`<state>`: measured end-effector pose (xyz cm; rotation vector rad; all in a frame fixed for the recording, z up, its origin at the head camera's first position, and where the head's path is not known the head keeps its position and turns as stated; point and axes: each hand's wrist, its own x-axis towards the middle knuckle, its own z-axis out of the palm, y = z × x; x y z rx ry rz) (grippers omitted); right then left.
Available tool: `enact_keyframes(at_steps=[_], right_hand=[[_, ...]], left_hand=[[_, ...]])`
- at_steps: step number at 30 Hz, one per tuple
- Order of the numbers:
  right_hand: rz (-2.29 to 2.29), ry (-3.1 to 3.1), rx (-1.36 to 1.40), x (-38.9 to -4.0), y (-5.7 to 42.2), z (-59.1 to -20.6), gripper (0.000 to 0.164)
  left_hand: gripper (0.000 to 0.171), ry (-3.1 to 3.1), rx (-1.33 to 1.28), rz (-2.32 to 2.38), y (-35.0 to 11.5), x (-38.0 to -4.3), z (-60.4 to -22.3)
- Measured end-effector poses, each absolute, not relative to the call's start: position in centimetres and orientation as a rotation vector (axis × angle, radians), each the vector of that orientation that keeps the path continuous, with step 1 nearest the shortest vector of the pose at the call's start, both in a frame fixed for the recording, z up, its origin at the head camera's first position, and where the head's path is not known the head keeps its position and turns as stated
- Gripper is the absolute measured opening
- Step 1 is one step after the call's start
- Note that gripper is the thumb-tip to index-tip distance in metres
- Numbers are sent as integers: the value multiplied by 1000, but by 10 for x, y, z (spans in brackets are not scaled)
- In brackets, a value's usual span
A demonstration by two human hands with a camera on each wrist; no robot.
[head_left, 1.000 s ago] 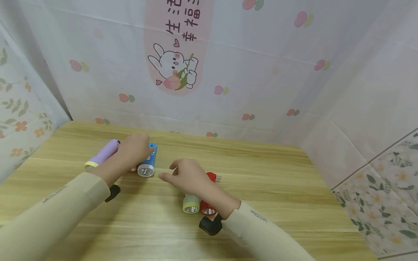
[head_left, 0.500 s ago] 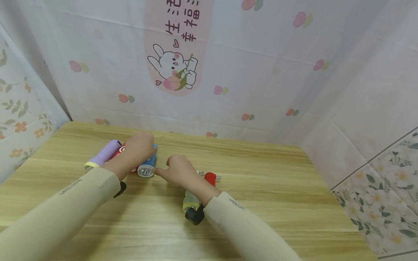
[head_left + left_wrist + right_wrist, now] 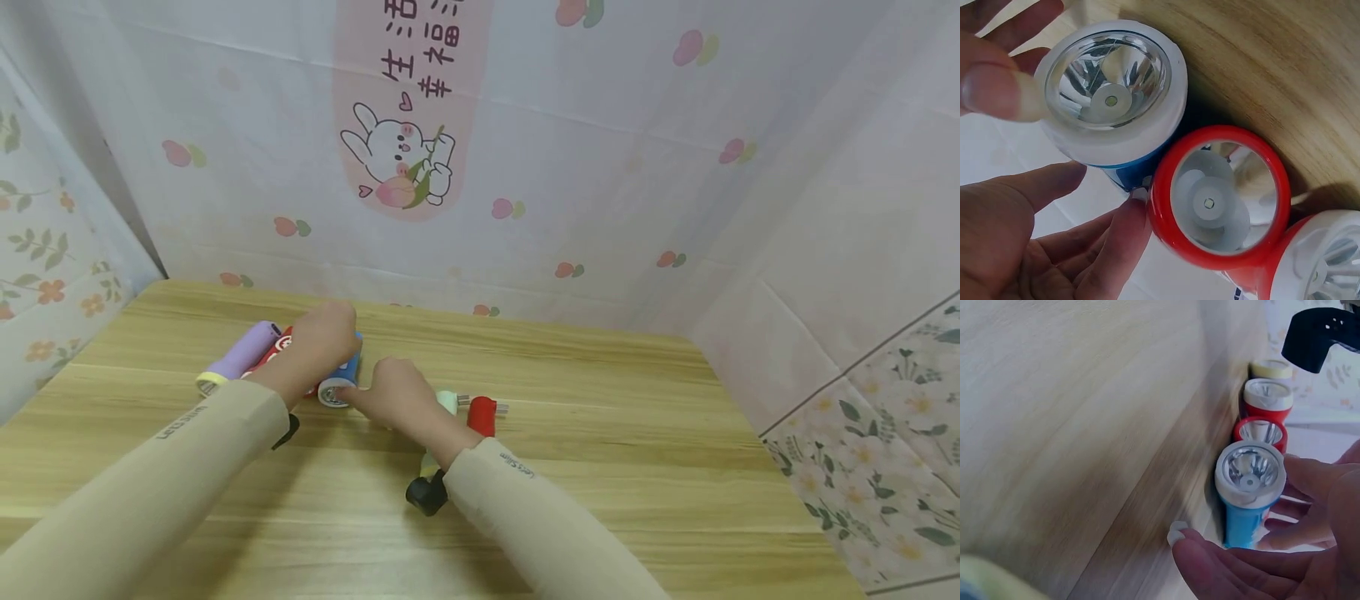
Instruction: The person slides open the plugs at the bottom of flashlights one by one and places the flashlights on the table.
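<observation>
A blue flashlight [image 3: 349, 367] with a white rim lies at the right end of a row on the wooden table. My left hand [image 3: 318, 346] pinches its body; in the left wrist view the thumb and a finger sit on opposite sides, below the rim. Beside that rim is my right hand [image 3: 397, 396], its thumb reaching the lens end and its fingers fairly extended, not wrapped around it. A red-rimmed flashlight [image 3: 1274, 187] stands close against the blue one. Next to it comes a red flashlight with a white rim [image 3: 1282, 275], partly cut off.
A purple flashlight [image 3: 240, 354] ends the row at the left. Right of centre lie a pale green flashlight [image 3: 447, 402] and a red flashlight [image 3: 482, 417], both with metal prongs and partly covered by my right arm. A printed curtain [image 3: 600, 167] hangs behind the table.
My right hand has moved left from above the green and red flashlights to the blue flashlight's lens end. My left hand has shifted slightly right, uncovering more of the red flashlight.
</observation>
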<state>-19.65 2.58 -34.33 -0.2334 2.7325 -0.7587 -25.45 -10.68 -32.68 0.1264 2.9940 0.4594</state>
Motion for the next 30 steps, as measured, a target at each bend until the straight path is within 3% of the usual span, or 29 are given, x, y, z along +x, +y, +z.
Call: enact_keyframes(at_steps=[12, 30], right_hand=[[-718, 2836, -290, -198, 17, -348, 52], [-717, 2907, -242, -207, 3, -354, 36]], left_hand=[[11, 2998, 82, 454, -99, -257, -335], [19, 2934, 7, 548, -96, -255, -332]])
